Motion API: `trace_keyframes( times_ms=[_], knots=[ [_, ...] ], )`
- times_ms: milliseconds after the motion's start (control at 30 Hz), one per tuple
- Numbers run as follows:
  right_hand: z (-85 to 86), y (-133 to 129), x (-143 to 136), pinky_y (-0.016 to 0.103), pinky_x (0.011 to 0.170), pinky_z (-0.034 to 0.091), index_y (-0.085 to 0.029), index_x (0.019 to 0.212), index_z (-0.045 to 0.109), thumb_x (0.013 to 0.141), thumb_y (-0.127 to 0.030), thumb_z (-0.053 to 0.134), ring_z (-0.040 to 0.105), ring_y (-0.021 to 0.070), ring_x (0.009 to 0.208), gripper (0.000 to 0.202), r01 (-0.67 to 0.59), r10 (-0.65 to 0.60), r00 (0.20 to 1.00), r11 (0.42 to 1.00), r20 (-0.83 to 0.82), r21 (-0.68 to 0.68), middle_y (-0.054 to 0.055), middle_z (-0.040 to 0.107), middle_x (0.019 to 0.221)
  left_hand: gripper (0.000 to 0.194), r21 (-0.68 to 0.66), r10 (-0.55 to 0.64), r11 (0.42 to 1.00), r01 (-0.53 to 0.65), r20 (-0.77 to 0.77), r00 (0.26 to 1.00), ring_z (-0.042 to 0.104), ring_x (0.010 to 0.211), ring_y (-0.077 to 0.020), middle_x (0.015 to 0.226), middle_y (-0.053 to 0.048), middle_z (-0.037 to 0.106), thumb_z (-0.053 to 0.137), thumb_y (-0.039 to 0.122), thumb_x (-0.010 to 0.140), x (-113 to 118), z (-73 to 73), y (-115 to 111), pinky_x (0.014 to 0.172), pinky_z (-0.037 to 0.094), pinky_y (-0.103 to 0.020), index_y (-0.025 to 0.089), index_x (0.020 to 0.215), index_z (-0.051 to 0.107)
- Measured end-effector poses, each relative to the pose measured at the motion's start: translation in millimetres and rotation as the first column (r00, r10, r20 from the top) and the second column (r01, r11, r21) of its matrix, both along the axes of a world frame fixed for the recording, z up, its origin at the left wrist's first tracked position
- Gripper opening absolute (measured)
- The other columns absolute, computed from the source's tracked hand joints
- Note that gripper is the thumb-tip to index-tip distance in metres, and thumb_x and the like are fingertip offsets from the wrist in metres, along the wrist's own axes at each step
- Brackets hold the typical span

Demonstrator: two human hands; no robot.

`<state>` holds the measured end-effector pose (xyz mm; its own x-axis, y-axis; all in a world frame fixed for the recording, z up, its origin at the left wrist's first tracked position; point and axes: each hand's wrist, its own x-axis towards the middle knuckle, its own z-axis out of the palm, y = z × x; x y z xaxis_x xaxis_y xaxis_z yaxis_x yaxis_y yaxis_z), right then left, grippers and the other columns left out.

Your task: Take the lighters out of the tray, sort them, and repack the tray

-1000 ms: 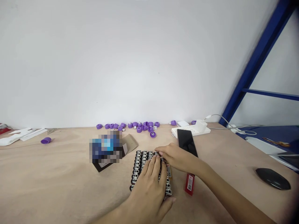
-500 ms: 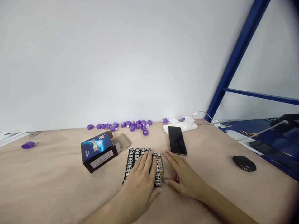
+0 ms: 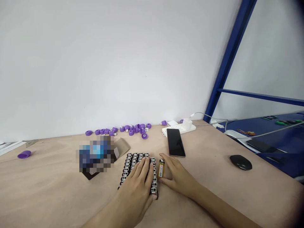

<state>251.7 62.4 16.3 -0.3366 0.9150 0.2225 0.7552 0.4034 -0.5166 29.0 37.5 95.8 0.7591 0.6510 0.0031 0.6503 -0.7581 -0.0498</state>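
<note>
My left hand lies flat, fingers extended, over a block of lighters packed in rows with their metal tops showing. The hand hides the middle of the block. Just to the right of the block is a single yellow lighter with a white label. My right hand has its thumb at the near end of this lighter and a fingertip at its far end, the lighter between them. The other fingers of that hand are partly hidden.
A lighter box, pixelated, lies left with its flap open. Several purple caps line the wall. A phone leans near the white power strip. A black mouse is at right.
My right hand has moved left to the yellow lighter, which now sits a little farther from the block. The red item under that hand no longer shows. The view has shifted slightly.
</note>
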Motion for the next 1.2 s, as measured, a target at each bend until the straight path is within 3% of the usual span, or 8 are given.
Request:
trace_keyframes(
  times_ms=[167,267,367,467,633,800,967,1200],
  knots=[
    [-2.2,-1,1,0.045,0.112,0.04,-0.02,0.151,0.026,0.076,-0.024,0.074,0.044,0.0289,0.136,0.089,-0.033,0.033,0.999,0.999,-0.013,0.0,0.015,0.046,0.149,0.082,-0.205,0.003,0.979,-0.018,-0.074,0.997,0.018,0.146,-0.0431,0.158,-0.025,0.02,0.061,0.031,0.082,-3,14.1,-6,0.115,0.028,-0.06,0.003,0.152,0.028],
    [-4.4,-3,0,0.045,0.106,0.046,-0.024,0.15,0.023,0.076,-0.023,0.075,0.048,0.0299,0.133,0.09,-0.061,0.073,0.995,0.986,-0.07,0.157,0.015,0.049,0.144,0.088,-0.24,-0.019,0.971,0.017,-0.006,1.0,0.029,0.142,-0.0475,0.156,-0.029,0.028,0.07,0.044,0.076,-9,21.7,-4,0.11,0.034,-0.063,0.003,0.147,0.038],
    [-3.6,-8,-5,0.042,0.095,0.054,-0.025,0.149,0.023,0.083,-0.024,0.07,0.052,0.03,0.127,0.081,0.017,0.083,0.971,0.912,-0.226,0.409,0.016,0.048,0.14,0.064,-0.241,-0.011,0.969,0.047,0.151,0.988,0.049,0.131,-0.0428,0.147,-0.025,0.047,0.062,0.049,0.086,-14,33.4,2,0.103,0.046,-0.061,0.01,0.136,0.052],
    [0.3,-12,-11,0.041,0.097,0.053,-0.023,0.148,0.028,0.087,-0.019,0.062,0.051,0.0294,0.126,0.069,0.102,0.07,0.951,0.848,-0.3,0.521,0.017,0.04,0.141,0.047,-0.19,0.023,0.981,0.029,0.262,0.965,0.056,0.125,-0.0352,0.138,-0.02,0.056,0.048,0.039,0.097,-17,37.0,10,0.101,0.05,-0.057,0.012,0.136,0.049],
    [1.5,-6,-15,0.043,0.104,0.048,-0.023,0.146,0.037,0.089,-0.014,0.057,0.051,0.0282,0.124,0.061,0.114,0.044,0.952,0.867,-0.302,0.486,0.016,0.037,0.142,0.041,-0.038,-0.057,0.997,0.07,0.273,0.96,0.048,0.13,-0.0386,0.14,-0.023,0.051,0.045,0.031,0.099,-17,21.1,20,0.104,0.045,-0.062,0.01,0.134,0.048],
    [-1.6,3,-13,0.045,0.105,0.048,-0.017,0.148,0.037,0.089,-0.018,0.058,0.051,0.0299,0.127,0.062,0.039,0.109,0.947,0.895,-0.302,0.445,0.019,0.035,0.146,0.032,-0.075,-0.099,0.989,0.129,0.316,0.944,0.053,0.125,-0.0332,0.136,-0.018,0.053,0.043,0.026,0.098,-14,15.2,22,0.101,0.049,-0.054,0.017,0.127,0.052],
    [-1.7,8,-17,0.035,0.096,0.055,-0.02,0.131,0.055,0.094,-0.007,0.049,0.062,0.0215,0.113,0.04,0.009,0.162,0.94,0.868,-0.3,0.497,0.015,0.051,0.132,0.024,-0.087,-0.091,0.987,0.136,0.4,0.912,0.053,0.122,-0.029,0.13,-0.014,0.055,0.042,0.019,0.097,-11,12.6,23,0.103,0.046,-0.048,0.019,0.114,0.059],
    [-1.8,11,-22,0.037,0.096,0.057,-0.021,0.131,0.054,0.095,-0.01,0.05,0.063,0.0237,0.114,0.037,-0.007,0.188,0.937,0.854,-0.296,0.52,0.014,0.057,0.128,0.021,-0.081,-0.095,0.986,0.143,0.431,0.897,0.053,0.119,-0.0284,0.128,-0.014,0.055,0.042,0.017,0.096,-8,10.9,22,0.102,0.046,-0.048,0.019,0.109,0.058]
  ],
)
